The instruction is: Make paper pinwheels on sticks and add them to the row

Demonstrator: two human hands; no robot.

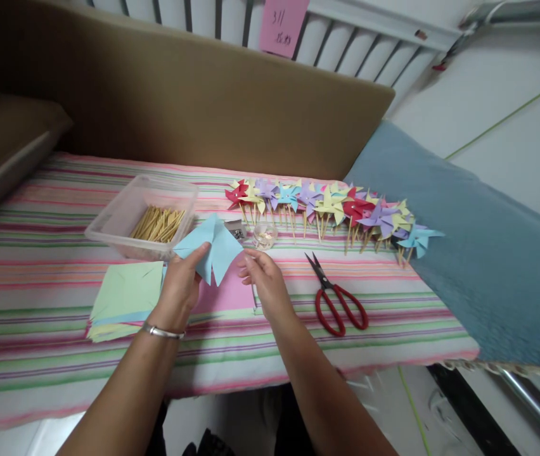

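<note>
A light blue paper square [225,244] with slits cut in from its corners is held up over the table. My left hand [182,278] grips its left part, the thumb lying on top. At the paper's right corner, the curled fingertips of my right hand [265,282] appear to pinch the edge. Beneath the blue sheet lies pink paper [227,294], partly covered. A stack of slit paper squares [127,291], green on top, sits left of my left hand. Scissors [336,301] with red handles lie slightly open to the right of my right hand.
Behind my left hand stands a clear plastic box [111,221] with wooden sticks [158,223]. A small round container [265,235] and a tray of small metal pieces [236,231] are beyond the paper. Finished paper pinwheels [331,202] line the back right, before a brown board [194,101].
</note>
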